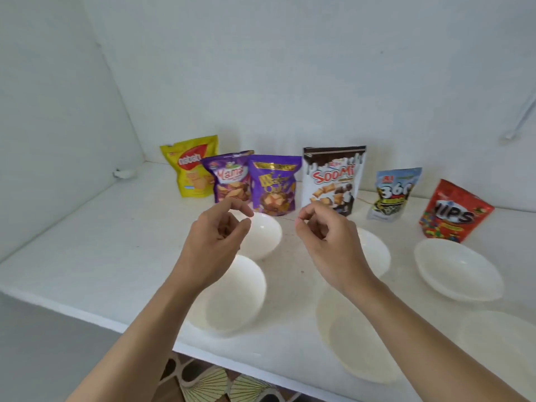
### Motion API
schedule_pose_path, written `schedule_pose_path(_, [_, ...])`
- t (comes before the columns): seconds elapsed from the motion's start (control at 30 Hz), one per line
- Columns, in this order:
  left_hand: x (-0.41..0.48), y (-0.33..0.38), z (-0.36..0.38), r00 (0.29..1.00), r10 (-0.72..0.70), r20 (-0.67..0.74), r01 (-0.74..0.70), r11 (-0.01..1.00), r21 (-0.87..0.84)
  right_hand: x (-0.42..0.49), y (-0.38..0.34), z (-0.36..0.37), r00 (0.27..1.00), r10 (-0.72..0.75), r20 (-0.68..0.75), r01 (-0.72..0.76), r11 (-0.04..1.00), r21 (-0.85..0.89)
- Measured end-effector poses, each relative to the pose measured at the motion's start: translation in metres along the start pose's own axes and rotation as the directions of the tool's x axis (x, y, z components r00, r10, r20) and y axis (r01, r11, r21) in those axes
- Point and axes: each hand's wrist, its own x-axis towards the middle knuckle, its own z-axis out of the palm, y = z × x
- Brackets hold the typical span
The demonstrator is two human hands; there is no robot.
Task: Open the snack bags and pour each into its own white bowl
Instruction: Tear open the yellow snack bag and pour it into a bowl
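Note:
Several snack bags stand upright along the back of the counter: a yellow bag (193, 172), two purple bags (230, 178) (274, 184), a white Soomi bag (332, 178), a light blue bag (391, 192) and a red bag (452, 213). All look sealed. Several empty white bowls sit in front, among them a back left bowl (265, 236), a front left bowl (232, 297), a front middle bowl (348, 338) and a right bowl (455, 268). My left hand (214, 239) and my right hand (327, 239) hover above the bowls, just short of the middle bags, fingers loosely curled, holding nothing.
The white counter (101, 242) is bounded by walls on the left and at the back. Its front edge runs diagonally, with patterned floor tiles (208, 381) below. A small white object (124, 173) lies in the back left corner. A white rod (519, 120) hangs on the right.

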Motion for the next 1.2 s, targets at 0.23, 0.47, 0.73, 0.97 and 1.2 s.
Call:
schedule_pose_path(0.23, [0.034,-0.055,-0.089,0.997,-0.039,-0.072,0.042,0.998,0.036,0.045,-0.017,0.101,1.0,-0.014,0.008,0.013,0.998,0.057])
schedule_pose_path(0.47, [0.103,-0.109,-0.13,0.987,-0.072,-0.146,0.085,0.993,0.079,0.113,-0.012,0.173,0.995,-0.095,0.024,0.095,0.995,0.009])
schedule_pose_path(0.73, [0.212,-0.172,-0.152,0.976,0.047,-0.213,0.038,0.925,0.378,0.238,0.012,0.237,0.968,-0.241,0.07,0.251,0.941,-0.228])
schedule_pose_path(0.97, [0.296,-0.217,-0.157,0.98,0.114,-0.165,0.012,0.787,0.617,0.326,0.032,0.289,0.961,-0.205,0.186,0.274,0.8,-0.534])
schedule_pose_path(1.2, [0.336,-0.238,-0.157,0.992,0.122,0.019,-0.1,0.695,0.712,0.355,0.05,0.317,0.961,-0.115,0.25,0.26,0.677,-0.689])
